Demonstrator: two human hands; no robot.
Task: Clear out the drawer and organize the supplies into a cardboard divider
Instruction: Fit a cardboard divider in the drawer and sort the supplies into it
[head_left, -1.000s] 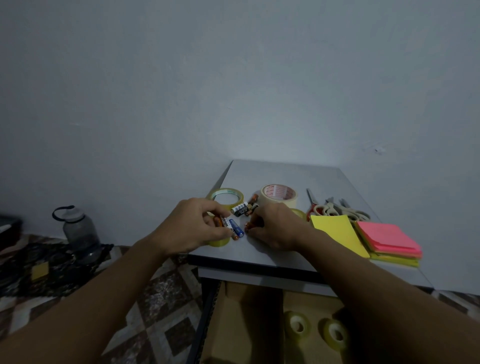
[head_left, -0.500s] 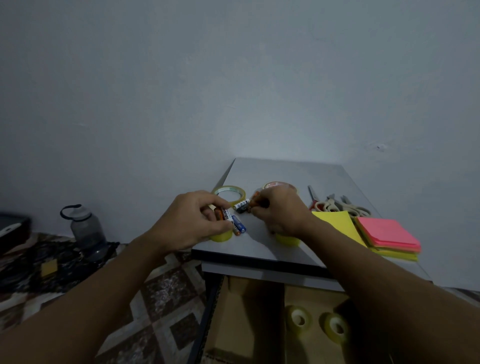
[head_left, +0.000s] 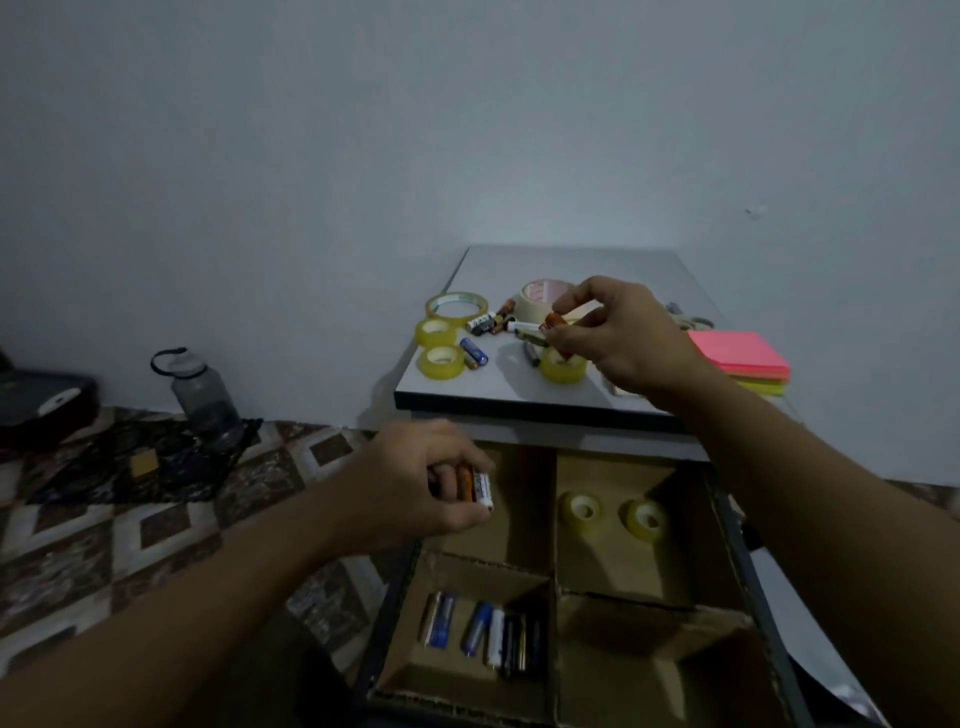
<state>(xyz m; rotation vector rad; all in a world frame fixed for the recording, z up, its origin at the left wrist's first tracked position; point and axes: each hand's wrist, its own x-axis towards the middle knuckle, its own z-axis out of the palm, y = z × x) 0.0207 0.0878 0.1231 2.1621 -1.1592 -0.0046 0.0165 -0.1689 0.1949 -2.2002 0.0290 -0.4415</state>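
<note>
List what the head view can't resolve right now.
Scissors: head view, mostly behind the right hand pinching an orange battery.
Held batteries: count hidden by left hand fingers.
Sorted batteries: labels too dim and small.
Cardboard divider: near-right compartment cut by frame bottom.

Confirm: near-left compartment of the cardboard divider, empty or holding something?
Holding something. Several batteries lie side by side on the floor of the near-left compartment of the cardboard divider, with bare cardboard around them.

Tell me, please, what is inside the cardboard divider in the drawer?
Near-left compartment of the cardboard divider: a row of batteries. Far-right: two tape rolls. The left hand, gripping more batteries, covers part of the far-left compartment; the near-right is too dark to judge.
</note>
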